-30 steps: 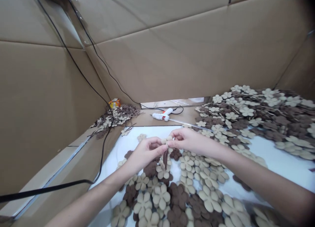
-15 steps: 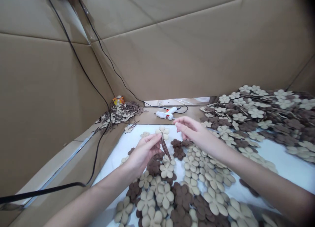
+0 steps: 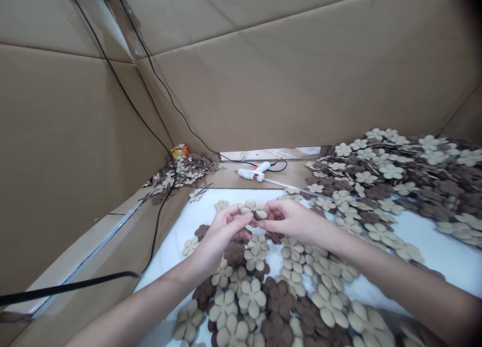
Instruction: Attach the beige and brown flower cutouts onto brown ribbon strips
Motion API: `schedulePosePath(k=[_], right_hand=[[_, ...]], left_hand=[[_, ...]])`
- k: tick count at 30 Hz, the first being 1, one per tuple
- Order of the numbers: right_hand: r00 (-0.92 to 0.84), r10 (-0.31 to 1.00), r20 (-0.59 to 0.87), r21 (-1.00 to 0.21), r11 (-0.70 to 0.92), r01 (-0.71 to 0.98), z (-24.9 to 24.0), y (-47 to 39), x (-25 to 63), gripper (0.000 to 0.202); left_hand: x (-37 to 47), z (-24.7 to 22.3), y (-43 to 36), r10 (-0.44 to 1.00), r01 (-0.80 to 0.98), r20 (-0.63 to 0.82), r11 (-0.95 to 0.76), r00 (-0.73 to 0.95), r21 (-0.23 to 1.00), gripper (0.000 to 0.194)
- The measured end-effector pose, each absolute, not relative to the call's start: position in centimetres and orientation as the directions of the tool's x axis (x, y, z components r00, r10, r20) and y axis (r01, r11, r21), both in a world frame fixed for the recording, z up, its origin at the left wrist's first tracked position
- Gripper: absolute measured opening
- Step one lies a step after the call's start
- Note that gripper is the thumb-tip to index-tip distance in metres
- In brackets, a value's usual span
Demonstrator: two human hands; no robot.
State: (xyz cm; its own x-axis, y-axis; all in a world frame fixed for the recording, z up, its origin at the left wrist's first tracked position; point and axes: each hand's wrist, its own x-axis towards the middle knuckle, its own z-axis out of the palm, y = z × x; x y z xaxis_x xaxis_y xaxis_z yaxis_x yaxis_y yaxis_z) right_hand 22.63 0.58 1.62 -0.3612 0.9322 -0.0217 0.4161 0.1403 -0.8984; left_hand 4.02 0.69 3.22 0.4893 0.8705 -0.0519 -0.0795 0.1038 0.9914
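Brown cardboard walls (image 3: pixel 301 86) frame a white surface (image 3: pixel 419 229), with a broad heap of flower cut-outs (image 3: pixel 391 172) on its right and more loose cut-outs (image 3: pixel 252 298) scattered nearest the person. The right hand (image 3: pixel 293 219) has just come back in from beside the glue gun (image 3: pixel 247 174); it and the left hand (image 3: pixel 218 234) now pinch one beige flower (image 3: pixel 253 205) from opposite sides, fingers closed narrowly, so it is steadied by both rather than hanging from the left alone. The flower is above the near-middle of the white surface, petals uppermost, soft and matte, slightly cupped, with layers apparently doubled. Its underside is hidden by fingertips.
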Motion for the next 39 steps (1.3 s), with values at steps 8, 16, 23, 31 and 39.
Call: schedulePosePath(k=[8, 16, 23, 31, 39], right_hand=[[-0.418, 0.906, -0.066, -0.901, 0.126, 0.415, 3.2, 0.2, 23.8, 0.026], [-0.391, 0.913, -0.116, -0.933, 0.034, 0.358, 4.3, -0.3, 23.6, 0.025], [-0.400, 0.910, -0.105, -0.965, 0.004, 0.261, 3.2, 0.3, 23.2, 0.035], [-0.396, 0.916, -0.060, -0.955, 0.064, 0.291, 3.5, 0.1, 23.3, 0.034], [-0.233, 0.966, 0.110, -0.778, 0.230, 0.585, 5.1, -1.0, 23.2, 0.033]], left_hand=[[4.1, 4.2, 0.8, 0.891, 0.046, -0.048, 0.030, 0.451, 0.998, 0.021], [3.9, 2.9, 1.4, 0.887, 0.004, -0.101, 0.111, 0.452, 0.994, 0.021], [3.9, 2.8, 1.2, 0.869, -0.082, -0.134, 0.196, 0.476, 0.977, 0.021], [4.0, 2.6, 1.2, 0.892, -0.108, -0.097, 0.161, 0.442, 0.981, 0.026], [4.3, 2.9, 0.9, 0.917, -0.084, -0.101, 0.144, 0.386, 0.986, 0.025]])
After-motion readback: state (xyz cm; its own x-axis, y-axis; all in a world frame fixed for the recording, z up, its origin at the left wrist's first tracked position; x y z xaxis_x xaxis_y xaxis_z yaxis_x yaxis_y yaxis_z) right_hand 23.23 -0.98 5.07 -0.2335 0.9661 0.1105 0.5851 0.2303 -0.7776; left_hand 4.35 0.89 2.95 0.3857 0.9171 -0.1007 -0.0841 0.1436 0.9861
